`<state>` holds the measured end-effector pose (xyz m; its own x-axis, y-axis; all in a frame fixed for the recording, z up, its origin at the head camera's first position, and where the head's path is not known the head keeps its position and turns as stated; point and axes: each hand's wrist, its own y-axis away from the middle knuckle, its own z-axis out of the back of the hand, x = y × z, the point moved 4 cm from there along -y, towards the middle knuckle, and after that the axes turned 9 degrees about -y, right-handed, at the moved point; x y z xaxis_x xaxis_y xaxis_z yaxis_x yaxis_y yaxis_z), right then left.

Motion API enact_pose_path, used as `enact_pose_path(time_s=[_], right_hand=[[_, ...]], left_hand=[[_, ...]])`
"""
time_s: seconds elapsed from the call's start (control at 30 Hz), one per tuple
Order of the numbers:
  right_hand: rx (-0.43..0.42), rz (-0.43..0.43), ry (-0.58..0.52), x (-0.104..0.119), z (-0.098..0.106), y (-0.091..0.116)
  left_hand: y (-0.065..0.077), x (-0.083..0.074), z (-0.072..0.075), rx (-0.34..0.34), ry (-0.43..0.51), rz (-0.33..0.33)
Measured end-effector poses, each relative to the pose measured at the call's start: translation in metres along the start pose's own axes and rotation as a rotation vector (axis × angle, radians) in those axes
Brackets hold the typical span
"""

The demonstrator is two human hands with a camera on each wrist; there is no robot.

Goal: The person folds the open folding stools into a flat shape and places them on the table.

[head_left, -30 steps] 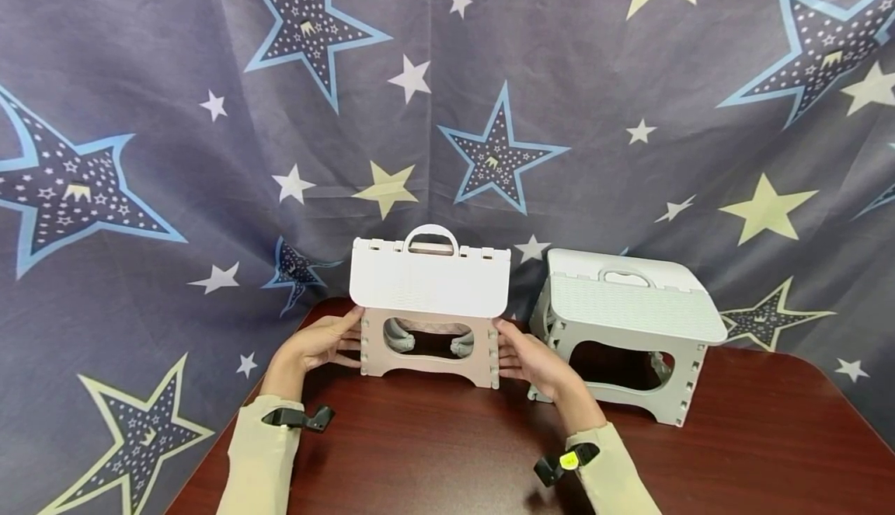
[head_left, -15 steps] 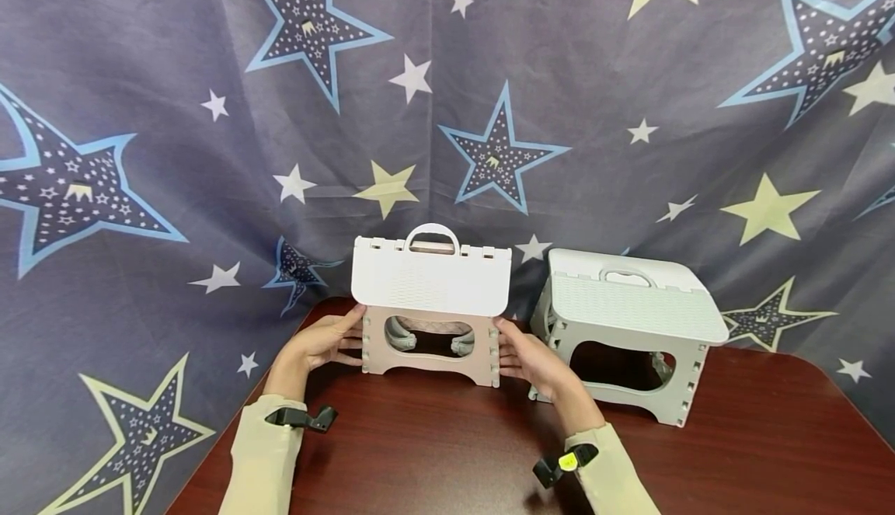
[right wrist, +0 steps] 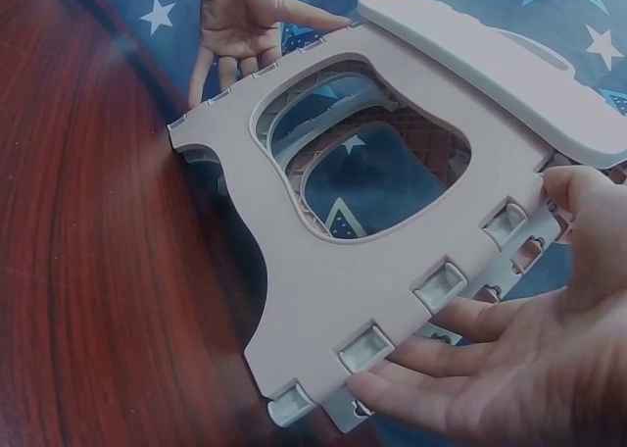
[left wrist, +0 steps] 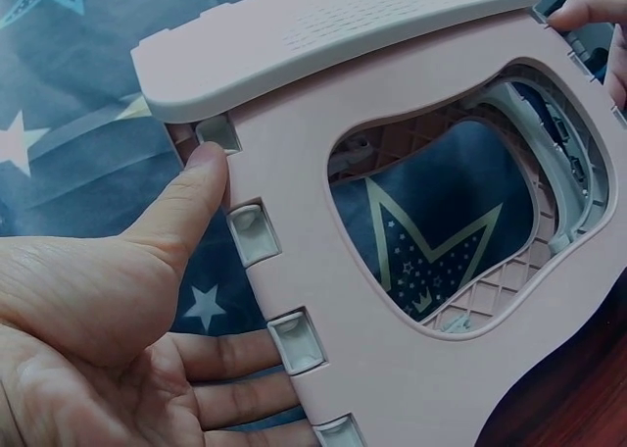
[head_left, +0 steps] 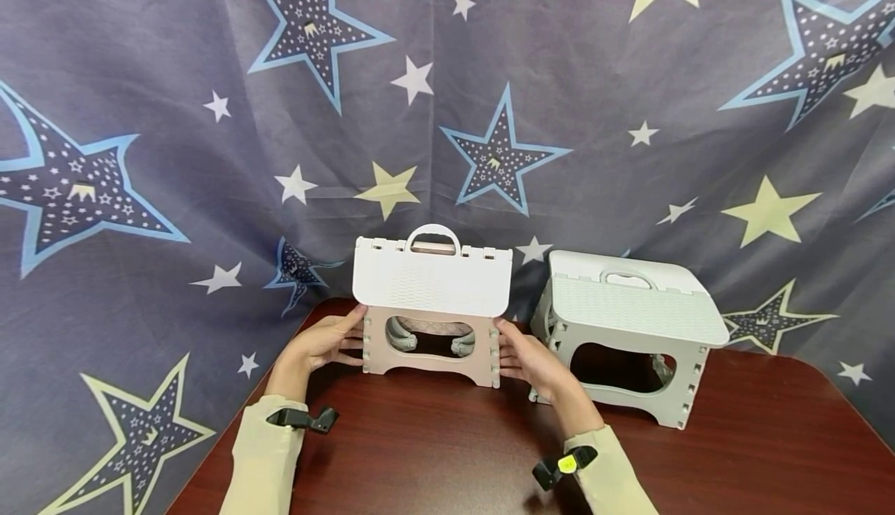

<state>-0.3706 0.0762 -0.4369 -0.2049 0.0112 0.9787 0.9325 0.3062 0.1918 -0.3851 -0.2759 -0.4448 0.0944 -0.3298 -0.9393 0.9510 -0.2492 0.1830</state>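
Note:
A pink folding stool [head_left: 430,348] with a white top stands on the dark red table, its carry handle raised. My left hand [head_left: 325,342] lies against its left side. In the left wrist view, that thumb touches the edge just under the top, and the extended fingers [left wrist: 230,393] reach the side hinges. At the opposite side, my right hand [head_left: 527,356] touches the stool with its thumb near the top corner. Its nearly straight fingers [right wrist: 421,403] lie along the hinged edge in the right wrist view. The fingertips at the side are partly hidden by the leg panel.
A grey-green folding stool [head_left: 639,309] stands unfolded close by on the right, near my right hand. Behind the table [head_left: 426,453] hangs a dark star-patterned cloth [head_left: 594,57]. Table surface stretches in front of both stools.

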Motion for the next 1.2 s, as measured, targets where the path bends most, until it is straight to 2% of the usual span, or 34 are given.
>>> enact_pose_path(time_s=[0.4, 0.93, 1.2], right_hand=[[-0.008, 0.008, 0.013, 0.0025, 0.0031, -0.0026], [-0.009, -0.022, 0.010, 0.0011, -0.0008, -0.0030], [-0.019, -0.023, 0.013, 0.0064, -0.0024, -0.0049]], left_hand=[[-0.0081, -0.0028, -0.0005, -0.022, -0.018, 0.007], [-0.0052, 0.0017, 0.0062, 0.091, 0.009, 0.012], [-0.0099, -0.0011, 0.0077, 0.077, -0.002, 0.017]])
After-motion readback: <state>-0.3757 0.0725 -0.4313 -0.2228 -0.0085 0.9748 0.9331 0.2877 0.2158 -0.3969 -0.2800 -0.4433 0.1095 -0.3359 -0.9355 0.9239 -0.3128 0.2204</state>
